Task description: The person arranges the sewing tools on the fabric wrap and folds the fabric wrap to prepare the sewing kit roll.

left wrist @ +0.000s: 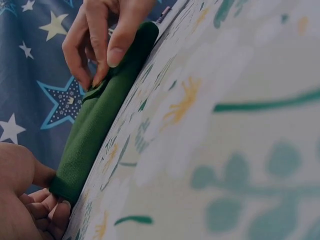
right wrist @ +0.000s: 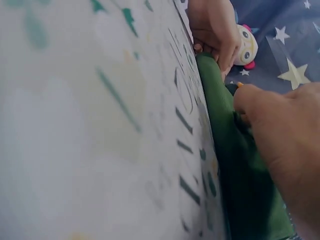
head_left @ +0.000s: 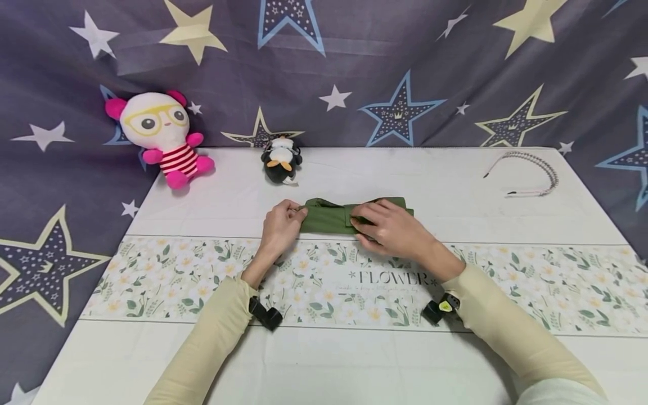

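A dark green cloth [head_left: 324, 220], folded into a narrow bundle, lies crosswise on the table along the upper edge of the floral band. My left hand [head_left: 281, 229] pinches its left end; in the left wrist view the thumb and fingertips of that hand [left wrist: 22, 192] close around the end of the cloth [left wrist: 89, 131]. Near the middle, my right hand [head_left: 394, 229] holds a flap of the cloth between thumb and fingers. The right wrist view shows the right hand [right wrist: 287, 130] over the cloth [right wrist: 216, 95], its fingertips partly hidden.
A pink-and-white plush toy [head_left: 157, 126] sits at the back left. Right of it lies a small penguin plush [head_left: 280, 163]. A thin headband [head_left: 549, 171] lies at the back right. Behind the table hangs a star-patterned curtain [head_left: 344, 67]; the table [head_left: 324, 360] has a floral printed band.
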